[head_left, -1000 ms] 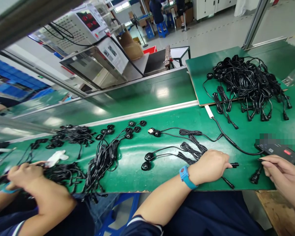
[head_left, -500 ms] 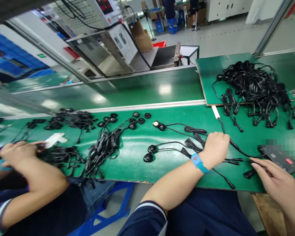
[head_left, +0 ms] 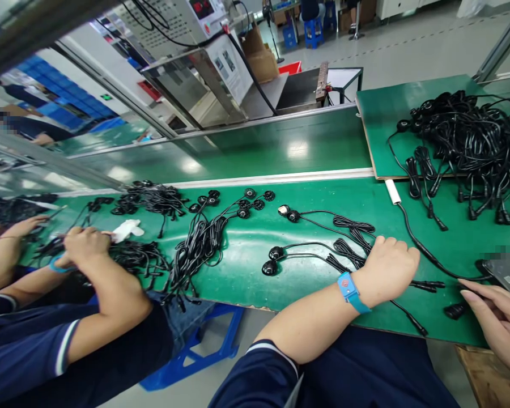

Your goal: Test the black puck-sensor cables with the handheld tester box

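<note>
We look down at a green table, where our left hand, wearing a blue wristband, is curled with its back to us over some black cables; we cannot tell whether its fingers grip them. The cables' round black heads lie to the left of that hand, and two slim plugs poke out to its right, with another plug just below. Our right hand has thumb and forefinger close together, but we cannot tell if they pinch anything. A chunky black plug lies just left of its thumb, and a dark flat box sits just above its fingers. From that box a black cord runs up to a white block. Above both hands, a tangled cable pile covers much of a green board. Well to the left of our left hand, a co-worker's hand bends over more cables.
</note>
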`<state>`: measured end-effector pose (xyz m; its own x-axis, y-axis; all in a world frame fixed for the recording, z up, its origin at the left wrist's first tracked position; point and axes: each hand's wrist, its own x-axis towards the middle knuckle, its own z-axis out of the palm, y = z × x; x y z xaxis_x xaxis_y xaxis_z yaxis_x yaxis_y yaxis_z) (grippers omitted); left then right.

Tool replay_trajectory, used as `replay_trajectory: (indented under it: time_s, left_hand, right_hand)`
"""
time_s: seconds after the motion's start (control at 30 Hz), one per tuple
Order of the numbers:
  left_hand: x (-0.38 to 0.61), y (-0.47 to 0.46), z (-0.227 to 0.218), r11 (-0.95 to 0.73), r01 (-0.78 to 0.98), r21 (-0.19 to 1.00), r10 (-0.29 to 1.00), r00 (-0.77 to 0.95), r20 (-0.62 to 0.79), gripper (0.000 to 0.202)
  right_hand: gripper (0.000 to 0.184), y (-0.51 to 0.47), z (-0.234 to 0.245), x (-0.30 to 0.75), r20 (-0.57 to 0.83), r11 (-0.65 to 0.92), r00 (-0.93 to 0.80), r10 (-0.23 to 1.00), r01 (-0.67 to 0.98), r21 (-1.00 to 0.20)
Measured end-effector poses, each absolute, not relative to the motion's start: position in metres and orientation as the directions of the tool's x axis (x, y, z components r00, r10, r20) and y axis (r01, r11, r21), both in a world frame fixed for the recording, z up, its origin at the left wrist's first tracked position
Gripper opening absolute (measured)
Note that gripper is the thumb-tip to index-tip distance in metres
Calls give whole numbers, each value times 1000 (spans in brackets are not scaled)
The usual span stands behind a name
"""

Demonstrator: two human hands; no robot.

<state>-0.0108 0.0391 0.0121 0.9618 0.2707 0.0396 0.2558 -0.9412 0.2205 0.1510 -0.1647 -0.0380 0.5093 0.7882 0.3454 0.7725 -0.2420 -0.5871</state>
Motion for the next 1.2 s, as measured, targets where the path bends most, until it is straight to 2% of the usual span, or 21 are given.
replay_trajectory:
  time_s: [0.07, 0.17, 0.33, 0.43, 0.63, 0.77, 0.87, 0.93, 1.0, 1.1, 1.2]
  left_hand:
    - [-13, 42, 13, -948, 210, 241, 227, 973, 47, 11]
    - [-11, 41, 12, -939, 162, 302, 210, 968, 135, 13]
    - [-6, 33, 5, -911, 75, 406, 197, 943, 268, 15]
    - [-4, 27, 4, -910, 23, 413, 144, 954, 263, 17]
    - [-1, 20, 2, -937, 26, 348, 98, 977, 190, 17]
    - [-9, 29, 10, -942, 103, 319, 172, 965, 198, 16]
    - [-30, 52, 17, -910, 278, 307, 351, 911, 215, 25]
    - [-51, 72, 19, -856, 433, 283, 495, 844, 207, 25]
    - [-72, 92, 17, -812, 536, 231, 577, 797, 179, 24]
    - [-99, 110, 11, -805, 578, 133, 592, 798, 115, 28]
    - [-115, 112, 8, -803, 590, 83, 595, 800, 72, 31]
  right_hand:
    - [23, -163, -35, 149, 361, -219, 486, 796, 787, -577]
    - [20, -159, -28, 145, 372, -156, 445, 815, 785, -599]
    - [18, -157, -21, 141, 333, -161, 485, 809, 727, -667]
    - [18, -160, -19, 139, 352, -150, 484, 801, 732, -665]
    - [18, -163, -24, 142, 372, -116, 456, 809, 742, -660]
    - [18, -162, -26, 142, 374, -141, 462, 804, 759, -635]
    - [18, -160, -27, 140, 379, -151, 473, 795, 760, -631]
    - [18, -158, -26, 139, 381, -142, 477, 792, 751, -644]
    - [18, -156, -25, 137, 387, -125, 477, 789, 741, -660]
    - [17, -155, -24, 136, 403, -98, 478, 781, 730, -676]
    - [18, -156, -26, 135, 396, -96, 486, 779, 716, -691]
